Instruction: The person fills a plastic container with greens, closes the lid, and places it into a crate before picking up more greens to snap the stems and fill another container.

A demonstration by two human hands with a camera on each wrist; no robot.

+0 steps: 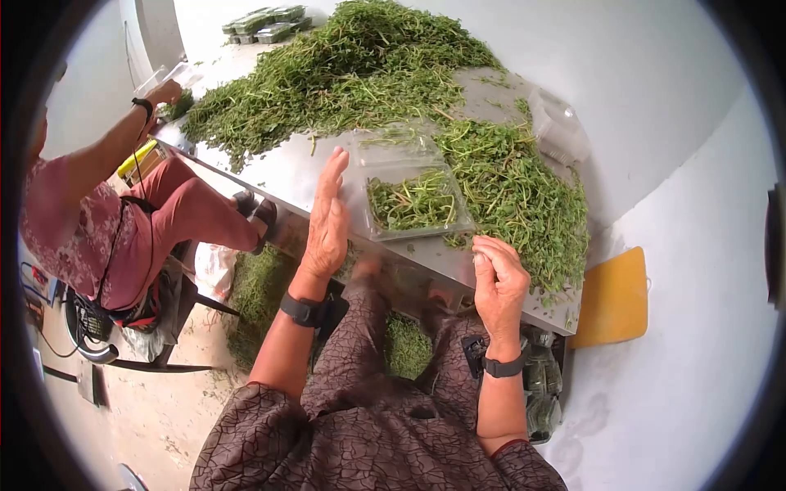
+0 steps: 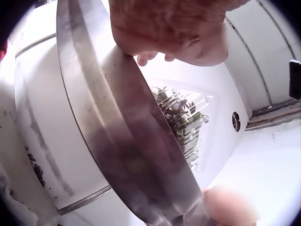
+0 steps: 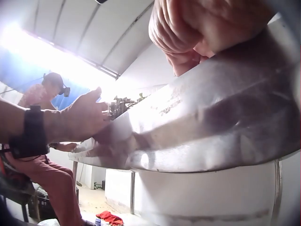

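An open clear plastic box (image 1: 409, 232) lies on the metal table near its front edge, its lid folded back and green stems (image 1: 413, 199) inside. To the left of the box is the left hand (image 1: 329, 225), raised with fingers straight and holding nothing. The right hand (image 1: 499, 282) is over the table edge at the box's lower right, its fingers bent toward the thumb; whether anything is between them cannot be told. In the left wrist view the left hand (image 2: 174, 28) is above the metal edge. The right wrist view shows the right hand (image 3: 197, 33) over the same edge.
Piles of greens (image 1: 352, 74) cover the back and right of the table (image 1: 282, 176). Stacked empty boxes (image 1: 558, 127) stand at the right, filled boxes (image 1: 266, 24) at the back. Another person (image 1: 98, 213) sits at the left. A yellow board (image 1: 614, 299) is beside the table.
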